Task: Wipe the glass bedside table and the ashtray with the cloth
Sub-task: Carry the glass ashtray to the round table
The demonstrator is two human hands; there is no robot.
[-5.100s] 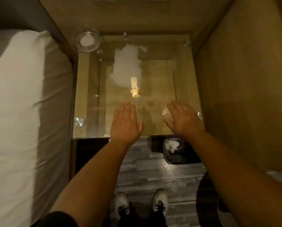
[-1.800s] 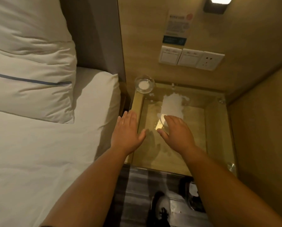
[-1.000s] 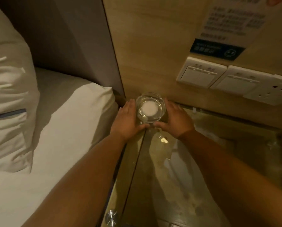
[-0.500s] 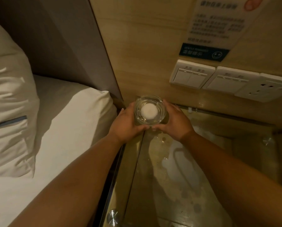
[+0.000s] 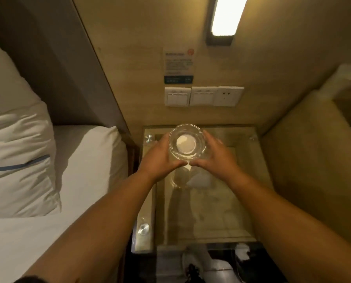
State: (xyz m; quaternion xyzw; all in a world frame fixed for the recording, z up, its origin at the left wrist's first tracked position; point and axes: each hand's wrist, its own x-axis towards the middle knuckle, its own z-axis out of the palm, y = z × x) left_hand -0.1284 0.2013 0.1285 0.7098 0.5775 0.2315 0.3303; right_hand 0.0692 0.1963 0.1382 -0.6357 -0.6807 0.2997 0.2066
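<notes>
Ashtray (image 5: 187, 142) now lifted off corner

Place: a hotel or guest bedroom, at the bedside corner.
Bed: white sheets (image 5: 85, 160) and a white pillow with a blue stripe (image 5: 17, 152) fill the left of the frame.
Wall: wood-look panelling with a lit wall lamp (image 5: 224, 16) at upper right.
Fittings: a printed notice (image 5: 178, 62) above a row of switches and a socket (image 5: 204, 96), upper centre.
Furniture: a glass bedside table (image 5: 207, 211) in the lower centre, tucked between bed and side wall.
</notes>
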